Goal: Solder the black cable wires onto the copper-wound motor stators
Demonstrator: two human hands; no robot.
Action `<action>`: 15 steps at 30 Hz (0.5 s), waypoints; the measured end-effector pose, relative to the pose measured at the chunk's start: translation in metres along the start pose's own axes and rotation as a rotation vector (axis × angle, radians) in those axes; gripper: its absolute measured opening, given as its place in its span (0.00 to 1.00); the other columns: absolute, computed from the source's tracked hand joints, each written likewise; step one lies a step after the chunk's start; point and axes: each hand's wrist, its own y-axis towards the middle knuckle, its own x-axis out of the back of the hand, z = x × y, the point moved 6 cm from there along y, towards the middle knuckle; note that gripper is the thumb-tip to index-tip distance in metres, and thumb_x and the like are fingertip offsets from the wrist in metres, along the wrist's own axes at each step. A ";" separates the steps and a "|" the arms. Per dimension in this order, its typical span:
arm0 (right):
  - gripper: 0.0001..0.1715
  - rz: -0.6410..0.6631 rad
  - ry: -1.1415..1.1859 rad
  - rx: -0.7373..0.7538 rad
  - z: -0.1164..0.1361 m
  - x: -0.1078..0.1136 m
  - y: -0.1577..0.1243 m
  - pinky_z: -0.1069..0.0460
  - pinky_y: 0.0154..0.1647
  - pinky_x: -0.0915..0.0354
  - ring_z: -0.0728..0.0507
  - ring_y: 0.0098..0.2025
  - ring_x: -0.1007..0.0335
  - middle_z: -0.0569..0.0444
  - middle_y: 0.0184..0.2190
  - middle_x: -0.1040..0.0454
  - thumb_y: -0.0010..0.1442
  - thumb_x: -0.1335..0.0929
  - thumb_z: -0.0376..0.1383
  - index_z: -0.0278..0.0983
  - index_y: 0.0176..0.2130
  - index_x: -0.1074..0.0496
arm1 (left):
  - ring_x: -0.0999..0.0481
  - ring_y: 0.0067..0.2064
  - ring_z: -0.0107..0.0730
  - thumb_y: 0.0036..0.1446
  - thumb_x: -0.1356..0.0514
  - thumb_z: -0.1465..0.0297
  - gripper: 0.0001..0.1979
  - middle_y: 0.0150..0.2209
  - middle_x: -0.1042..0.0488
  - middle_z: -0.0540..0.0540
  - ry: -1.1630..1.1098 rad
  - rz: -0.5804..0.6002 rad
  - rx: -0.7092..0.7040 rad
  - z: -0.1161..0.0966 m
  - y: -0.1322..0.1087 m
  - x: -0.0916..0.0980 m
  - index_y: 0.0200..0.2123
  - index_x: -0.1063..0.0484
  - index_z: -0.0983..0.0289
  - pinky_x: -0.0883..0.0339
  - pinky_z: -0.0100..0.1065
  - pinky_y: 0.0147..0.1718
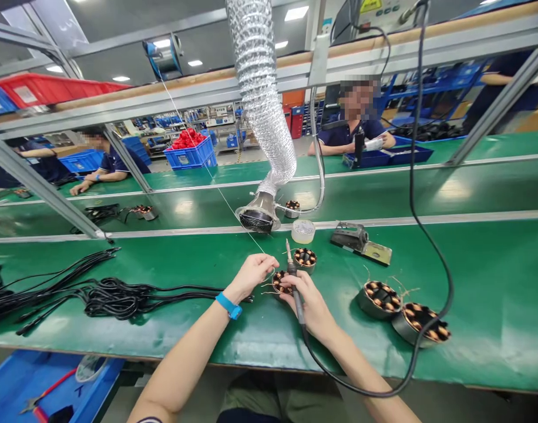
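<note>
My left hand point(254, 274) pinches a thin solder wire point(225, 201) that runs down from a spool point(164, 57) hung on the upper rail. In my right hand point(313, 305) is a soldering iron point(299, 301), its tip pointing up and away from me. The fingers of that same hand also touch a motor stator point(279, 283) with copper windings, partly hidden between both hands. Loose wire ends stick out from its left side. Just behind it on the green bench stands a second stator point(305, 259).
Two stators point(380, 298) point(416, 324) lie at the right, and an iron stand point(361, 241) is behind them. Black cables point(119, 296) spread at the left. A fume duct point(262, 94) hangs over the bench near a tape roll point(303, 231). The iron's cord point(412, 176) loops at the right.
</note>
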 end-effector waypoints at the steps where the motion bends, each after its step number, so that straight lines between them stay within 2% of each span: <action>1: 0.14 -0.012 0.004 0.006 0.000 -0.001 0.001 0.47 0.50 0.28 0.45 0.47 0.28 0.49 0.46 0.35 0.65 0.35 0.33 0.40 0.51 0.34 | 0.46 0.21 0.20 0.59 0.45 0.52 0.24 0.23 0.39 0.47 0.091 -0.033 -0.023 -0.001 -0.004 0.007 0.33 0.27 0.69 0.53 0.26 0.20; 2: 0.14 -0.027 0.007 0.011 0.000 -0.001 0.001 0.47 0.50 0.28 0.45 0.48 0.28 0.49 0.46 0.34 0.65 0.35 0.33 0.40 0.51 0.34 | 0.43 0.22 0.21 0.60 0.45 0.53 0.23 0.22 0.37 0.48 0.190 -0.042 -0.042 -0.002 -0.010 0.013 0.32 0.26 0.70 0.50 0.26 0.22; 4: 0.15 -0.054 0.007 0.019 0.001 -0.001 0.000 0.46 0.52 0.29 0.44 0.50 0.29 0.48 0.47 0.34 0.65 0.34 0.33 0.41 0.52 0.34 | 0.39 0.25 0.24 0.59 0.43 0.54 0.22 0.23 0.34 0.50 0.337 0.019 -0.046 0.000 -0.025 0.020 0.31 0.25 0.69 0.46 0.27 0.25; 6: 0.17 -0.093 -0.007 0.025 0.002 -0.001 -0.001 0.45 0.54 0.29 0.43 0.53 0.30 0.47 0.50 0.34 0.65 0.34 0.34 0.42 0.53 0.35 | 0.37 0.27 0.26 0.58 0.41 0.56 0.19 0.25 0.31 0.51 0.374 0.097 -0.042 0.004 -0.040 0.021 0.32 0.24 0.68 0.44 0.28 0.27; 8: 0.19 -0.135 -0.037 0.021 0.002 -0.001 -0.001 0.44 0.54 0.30 0.42 0.54 0.31 0.46 0.52 0.35 0.64 0.33 0.35 0.42 0.54 0.35 | 0.36 0.28 0.26 0.59 0.42 0.56 0.19 0.27 0.30 0.51 0.328 0.114 -0.052 0.004 -0.046 0.018 0.33 0.24 0.68 0.43 0.27 0.28; 11: 0.17 -0.153 -0.078 0.008 0.002 -0.001 -0.001 0.45 0.53 0.29 0.42 0.52 0.29 0.46 0.51 0.33 0.64 0.33 0.35 0.41 0.53 0.34 | 0.42 0.23 0.21 0.58 0.43 0.54 0.21 0.25 0.33 0.50 0.144 0.091 0.014 0.004 -0.035 0.006 0.32 0.25 0.68 0.50 0.26 0.22; 13: 0.16 -0.141 -0.089 0.002 0.002 -0.002 -0.001 0.46 0.52 0.28 0.42 0.51 0.28 0.47 0.51 0.33 0.64 0.33 0.36 0.41 0.52 0.33 | 0.49 0.20 0.18 0.55 0.41 0.52 0.23 0.23 0.36 0.48 0.005 0.113 0.093 0.006 -0.021 -0.005 0.31 0.26 0.69 0.57 0.26 0.19; 15: 0.15 -0.134 -0.093 0.001 0.002 -0.001 -0.001 0.46 0.52 0.29 0.42 0.52 0.28 0.47 0.51 0.33 0.65 0.33 0.36 0.41 0.51 0.33 | 0.51 0.18 0.17 0.53 0.39 0.51 0.24 0.21 0.38 0.46 -0.059 0.136 0.137 0.006 -0.012 -0.012 0.32 0.25 0.70 0.61 0.27 0.18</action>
